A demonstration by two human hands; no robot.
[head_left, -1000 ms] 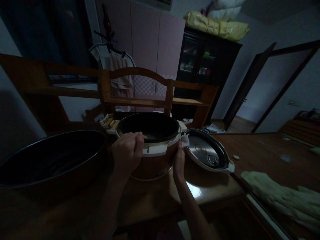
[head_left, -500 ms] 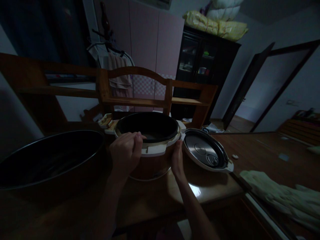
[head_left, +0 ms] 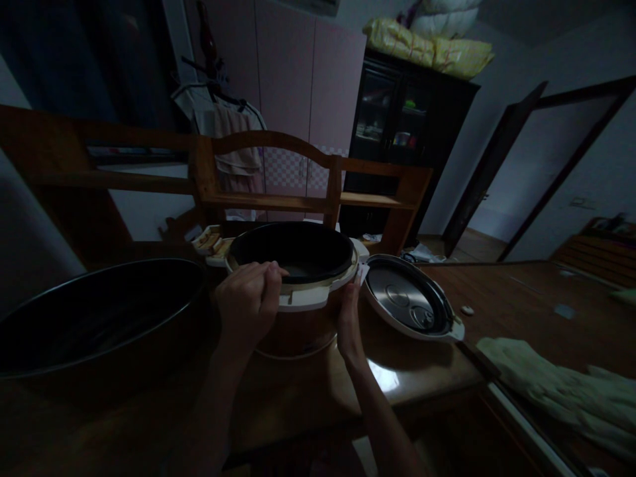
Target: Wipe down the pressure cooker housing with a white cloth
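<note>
An open rice cooker (head_left: 303, 321) with a dark inner pot (head_left: 293, 250) stands on a wooden table (head_left: 308, 391). My left hand (head_left: 247, 303) is curled over the cooker's white front rim, gripping it. Against the cooker's right side presses my right hand (head_left: 349, 319), fingers closed round a small white piece, perhaps a tissue (head_left: 362, 273), at the rim. The hinged lid (head_left: 410, 298), steel inside, lies open to the right of that hand.
A large dark basin (head_left: 94, 318) sits at the left. A wooden shelf unit (head_left: 268, 179) stands behind the cooker, a black cabinet (head_left: 402, 126) farther back. A pale cloth (head_left: 561, 391) lies on the right surface. The room is dim.
My right hand has slid slightly up along the cooker's side and the white piece shows less. The view shifted a little; my left hand stays on the rim.
</note>
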